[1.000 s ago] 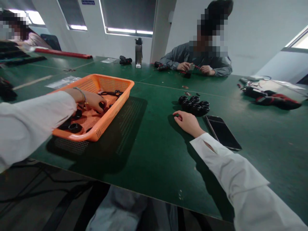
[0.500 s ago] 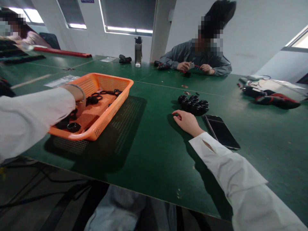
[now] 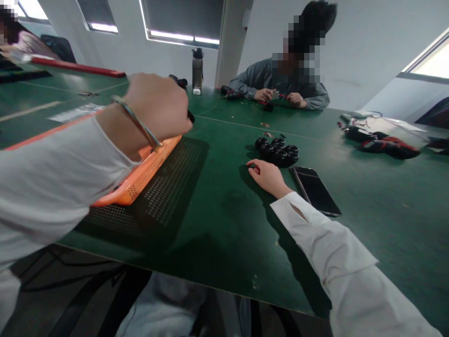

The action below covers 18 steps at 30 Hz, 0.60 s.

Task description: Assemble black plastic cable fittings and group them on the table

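My left hand [image 3: 159, 110] is raised above the orange basket [image 3: 140, 180], its fingers closed around a small black part [image 3: 190, 116] that shows only at the fingertips. The hand and sleeve hide most of the basket's inside. On the green table, my right hand [image 3: 268, 177] rests with curled fingers, the thumb and index finger near each other; whatever may be between them cannot be made out. Just beyond it sits a cluster of several round, glossy black parts [image 3: 278, 152]. A dark phone [image 3: 316, 191] lies right of my right hand.
Across the green table [image 3: 217, 224], a person [image 3: 280, 79] holds a small part. Black and red tools [image 3: 386, 142] lie at the right. At the back stand a bottle [image 3: 197, 72] and a red bar [image 3: 77, 67]. A clear plastic bag [image 3: 75, 113] lies behind the basket.
My left hand has risen out of the basket and moved right, with a black part now showing at its fingers. My right hand remains resting on the table. The view has shifted slightly.
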Each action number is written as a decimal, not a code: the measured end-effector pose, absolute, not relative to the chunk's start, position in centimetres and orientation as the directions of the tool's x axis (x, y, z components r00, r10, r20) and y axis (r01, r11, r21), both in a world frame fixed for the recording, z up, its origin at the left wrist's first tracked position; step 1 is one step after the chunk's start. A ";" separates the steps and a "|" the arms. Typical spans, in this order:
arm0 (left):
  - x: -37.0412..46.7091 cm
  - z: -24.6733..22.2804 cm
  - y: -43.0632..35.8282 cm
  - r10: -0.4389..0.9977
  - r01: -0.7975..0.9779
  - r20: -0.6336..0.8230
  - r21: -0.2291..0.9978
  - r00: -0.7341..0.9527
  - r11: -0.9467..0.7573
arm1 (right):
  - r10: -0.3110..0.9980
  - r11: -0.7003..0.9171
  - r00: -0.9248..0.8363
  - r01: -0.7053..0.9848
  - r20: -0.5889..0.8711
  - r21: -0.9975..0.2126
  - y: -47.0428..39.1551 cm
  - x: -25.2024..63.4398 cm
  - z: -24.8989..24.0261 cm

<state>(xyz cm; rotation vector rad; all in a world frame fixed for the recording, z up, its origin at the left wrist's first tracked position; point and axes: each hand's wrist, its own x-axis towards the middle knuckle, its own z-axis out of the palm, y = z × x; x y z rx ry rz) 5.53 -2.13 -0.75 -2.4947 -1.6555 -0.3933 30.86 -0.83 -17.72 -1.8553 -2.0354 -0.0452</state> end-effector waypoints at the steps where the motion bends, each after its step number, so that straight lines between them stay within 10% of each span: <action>1: 6.5 -1.2 -2.9 0.880 0.917 0.260 -0.060 0.397 -0.395 | 0.952 0.129 -0.055 0.964 0.300 -0.233 -0.8 30.8 -17.7; 4: 9.4 -4.1 -5.2 0.840 0.841 0.112 -0.194 0.531 -0.506 | 0.951 0.134 -0.057 0.961 0.303 -0.242 -0.8 30.7 -17.6; 13: 10.6 -14.1 -1.5 0.735 0.741 0.195 0.055 0.649 -0.669 | 0.942 0.212 -0.103 0.920 0.319 -0.328 -1.3 30.4 -17.5; 18: 9.9 -15.9 -0.3 0.756 0.704 0.313 0.282 0.574 -0.651 | 0.881 0.450 -0.224 0.674 0.418 -0.586 -2.1 28.6 -17.7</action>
